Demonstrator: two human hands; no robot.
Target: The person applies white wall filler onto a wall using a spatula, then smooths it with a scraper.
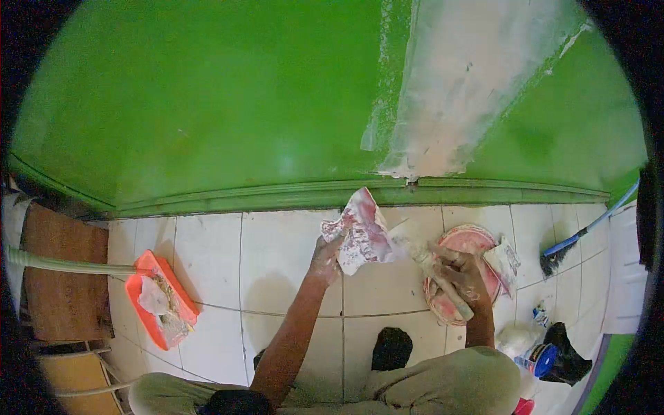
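My left hand (328, 259) grips a crumpled, paste-smeared sheet (363, 238), white with reddish patches, above the tiles. In my right hand (462, 277) is a putty knife (453, 299), its handle slanting down to the right and its whitish, blurred blade end close to the sheet. Behind that hand lies a round pinkish lid or tray (467, 238) coated with paste. A flat, white-smeared piece (505, 263) rests at its right edge. Dried-looking white filler (453, 90) covers a broad strip of the green wall (228, 104) ahead.
To the left, an orange dustpan (184, 297) with a long pale handle holds debris. At the right are a blue-handled brush (564, 243), a blue tub (538, 360) and a black bag (568, 356). White tiles (207, 263) run up to the wall's green skirting (277, 197).
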